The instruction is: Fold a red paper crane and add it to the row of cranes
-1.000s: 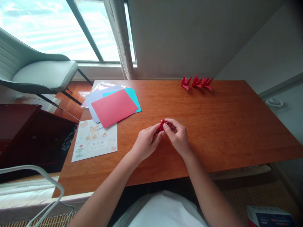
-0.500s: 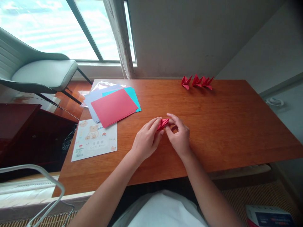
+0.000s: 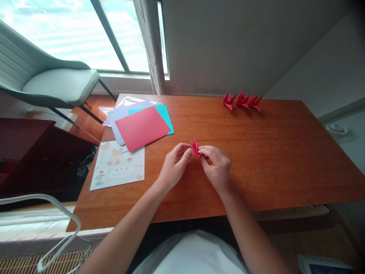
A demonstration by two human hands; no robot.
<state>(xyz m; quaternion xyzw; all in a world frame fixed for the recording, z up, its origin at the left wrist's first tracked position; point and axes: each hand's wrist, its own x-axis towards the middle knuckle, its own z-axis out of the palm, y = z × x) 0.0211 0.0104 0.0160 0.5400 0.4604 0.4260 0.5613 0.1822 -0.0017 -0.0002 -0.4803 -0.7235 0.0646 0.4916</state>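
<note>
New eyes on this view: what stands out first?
Probably the small folded red paper between the left hand and right hand, over the front-middle of the brown table. Next, the row of red folded figures near the table's far edge, right of centre. Then the flat red sheet atop the paper pile, far left on the table.

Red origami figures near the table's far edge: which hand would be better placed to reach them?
Probably the right hand: it is nearer the red origami figures, while the left hand lies toward the red paper sheets. It does pinch folded red paper, though.
</note>
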